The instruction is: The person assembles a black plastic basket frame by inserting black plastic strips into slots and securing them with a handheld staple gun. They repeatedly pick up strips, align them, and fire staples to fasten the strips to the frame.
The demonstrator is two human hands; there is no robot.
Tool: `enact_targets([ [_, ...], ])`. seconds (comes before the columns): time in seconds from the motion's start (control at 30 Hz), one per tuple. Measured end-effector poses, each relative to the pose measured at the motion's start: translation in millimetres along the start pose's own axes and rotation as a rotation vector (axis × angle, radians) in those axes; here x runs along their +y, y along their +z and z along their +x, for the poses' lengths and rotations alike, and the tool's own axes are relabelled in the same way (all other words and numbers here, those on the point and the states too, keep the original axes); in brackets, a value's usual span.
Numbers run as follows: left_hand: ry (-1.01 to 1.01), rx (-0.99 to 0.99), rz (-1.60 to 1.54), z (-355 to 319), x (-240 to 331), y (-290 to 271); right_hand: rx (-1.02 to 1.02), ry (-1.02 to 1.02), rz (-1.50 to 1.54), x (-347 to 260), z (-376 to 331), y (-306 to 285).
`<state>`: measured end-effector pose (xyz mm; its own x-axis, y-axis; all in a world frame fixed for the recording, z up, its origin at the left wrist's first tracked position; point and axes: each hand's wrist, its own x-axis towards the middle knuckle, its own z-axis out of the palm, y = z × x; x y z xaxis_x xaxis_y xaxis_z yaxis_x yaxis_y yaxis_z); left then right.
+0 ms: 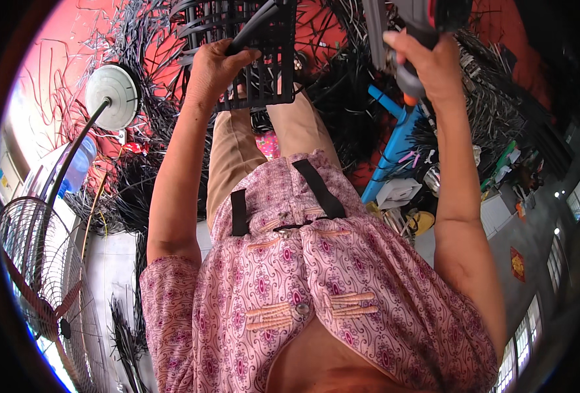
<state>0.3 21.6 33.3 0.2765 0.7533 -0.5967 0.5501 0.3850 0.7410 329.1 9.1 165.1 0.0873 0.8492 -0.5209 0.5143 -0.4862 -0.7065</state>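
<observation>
At the top of the view, above my knees, my left hand (217, 71) is closed around the edge of a black woven basket (273, 82) made of flat plastic strips. A thick black bar or strip slants up from its thumb. Over to the right, my right hand (437, 69) grips the handle of a grey and black staple gun (375, 33), which has an orange piece at its lower end. The tool is held up, apart from the basket. Its top runs out of the picture.
Heaps of loose black strips (139, 177) cover the red floor (316, 33). A standing fan (48, 281) is at the left, near a round pale base on a pole (111, 98). On the right are a blue plastic piece (391, 154), a white box (398, 193) and clutter.
</observation>
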Motion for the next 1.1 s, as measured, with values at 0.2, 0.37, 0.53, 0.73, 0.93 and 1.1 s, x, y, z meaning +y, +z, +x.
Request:
enact_targets([
  [0.2, -0.031, 0.009, 0.031, 10.0, -18.1, -0.2, -0.016, 0.019, 0.097, 59.1, -60.2, 42.0],
  [0.37, -0.032, 0.031, 0.048, 7.4, -14.5, -1.4, -0.115, -0.241, -0.174, 91.3, -84.8, 72.6],
  [0.53, -0.026, 0.034, 0.052, 10.0, -19.9, 2.5, -0.160, -0.073, -0.031, 85.5, -82.4, 94.1],
  [0.73, -0.012, 0.044, 0.063, 9.4, -17.9, 5.4, -0.125, -0.094, -0.034, 78.3, -76.3, 105.0],
  [0.93, -0.020, 0.029, 0.043, 9.0, -17.0, 4.5, -0.109, -0.161, -0.087, 78.3, -68.3, 108.4],
  [1.1, -0.037, 0.021, 0.046, 9.4, -14.7, 5.3, -0.110, -0.143, -0.092, 71.9, -64.4, 108.8],
])
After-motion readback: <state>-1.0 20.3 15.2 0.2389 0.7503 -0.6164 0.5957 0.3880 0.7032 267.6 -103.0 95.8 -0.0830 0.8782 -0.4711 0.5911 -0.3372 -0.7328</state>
